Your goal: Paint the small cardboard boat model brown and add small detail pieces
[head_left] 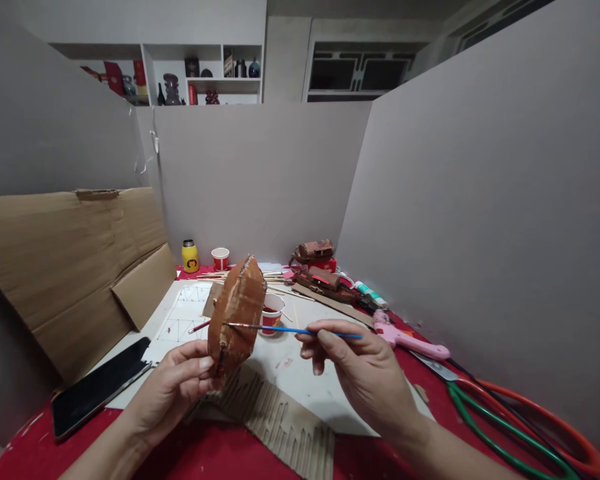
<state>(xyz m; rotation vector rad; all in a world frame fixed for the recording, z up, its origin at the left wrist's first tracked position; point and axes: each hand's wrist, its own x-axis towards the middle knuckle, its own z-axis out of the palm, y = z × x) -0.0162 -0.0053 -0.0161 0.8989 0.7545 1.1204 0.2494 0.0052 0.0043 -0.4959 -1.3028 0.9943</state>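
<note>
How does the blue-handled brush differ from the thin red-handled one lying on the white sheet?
The blue-handled brush is pinched in the right hand, off the table; the red-handled brush lies on the white sheet, touched by neither hand. The blue-handled brush has its tip on the brown piece held by the left hand; the red-handled brush is partly hidden behind that piece. Both are slim.

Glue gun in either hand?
No, the pink plastic glue gun lies on the red tabletop while the right hand holds a thin blue paintbrush.
</note>
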